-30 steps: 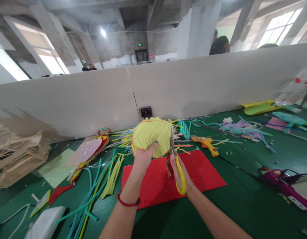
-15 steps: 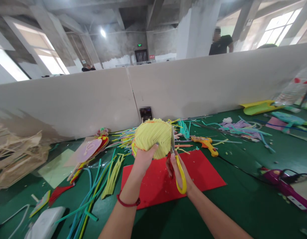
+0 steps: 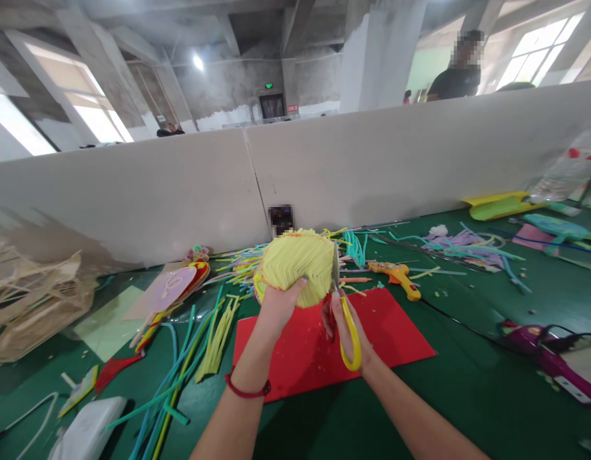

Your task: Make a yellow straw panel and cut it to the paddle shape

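My left hand [image 3: 280, 306] grips a round yellow piece made of rows of fuzzy pipe-cleaner strips [image 3: 299, 265], thumb pressed on its near face. A red cord bracelet [image 3: 248, 388] circles that wrist. Closed around the yellow-handled scissors [image 3: 351, 338], my right hand [image 3: 342, 319] holds them upright at the piece's right edge. The blades point away and run along that edge; how far apart they are is hard to see. Below both hands lies a red sheet [image 3: 395, 329] on the green table.
An orange glue gun [image 3: 398, 278] rests to the right, its cable running toward a purple tool [image 3: 549, 361]. Pipe cleaners [image 3: 175, 383] and a fan-shaped craft [image 3: 173, 287] lie left. A white partition [image 3: 372, 166] stands behind; beyond it is a person [image 3: 458, 76].
The yellow piece and the scissors have shifted slightly to the right, and the piece has turned a little. Beyond the partition, the person has moved right.
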The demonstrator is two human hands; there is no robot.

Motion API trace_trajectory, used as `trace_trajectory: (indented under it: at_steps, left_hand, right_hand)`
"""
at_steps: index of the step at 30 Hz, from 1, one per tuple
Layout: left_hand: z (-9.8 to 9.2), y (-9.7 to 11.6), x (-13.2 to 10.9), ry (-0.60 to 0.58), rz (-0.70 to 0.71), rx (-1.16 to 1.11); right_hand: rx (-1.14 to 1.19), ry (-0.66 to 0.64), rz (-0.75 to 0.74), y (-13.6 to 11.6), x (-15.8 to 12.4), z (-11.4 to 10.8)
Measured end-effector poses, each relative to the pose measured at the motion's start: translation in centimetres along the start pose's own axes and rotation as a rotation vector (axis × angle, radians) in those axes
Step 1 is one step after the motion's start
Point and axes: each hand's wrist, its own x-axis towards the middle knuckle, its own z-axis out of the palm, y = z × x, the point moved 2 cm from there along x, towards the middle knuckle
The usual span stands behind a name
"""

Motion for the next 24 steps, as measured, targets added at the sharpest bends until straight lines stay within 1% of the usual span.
trace_trajectory:
  at_steps: [6, 9, 19, 24]
  left_hand:
    - [-0.26, -0.19, 0.37, -0.027, -0.005, -0.016]
    - [-0.41, -0.09, 0.46, -0.031, 0.007, -0.025]
    - [-0.59, -0.03, 0.55, -0.020, -0.001, -0.015]
    - [-0.66, 0.10, 0.59, -0.022, 0.002, 0.007]
  right_hand:
    - [0.038, 0.028, 0.032, -0.12, 0.01, -0.01]
    - [0.050, 0.019, 0.046, 0.10, 0.15, -0.14]
    - [0.108, 0.016, 0.097, 0.45, 0.32, -0.45]
    - [0.095, 0.018, 0.104, 0.40, 0.18, -0.49]
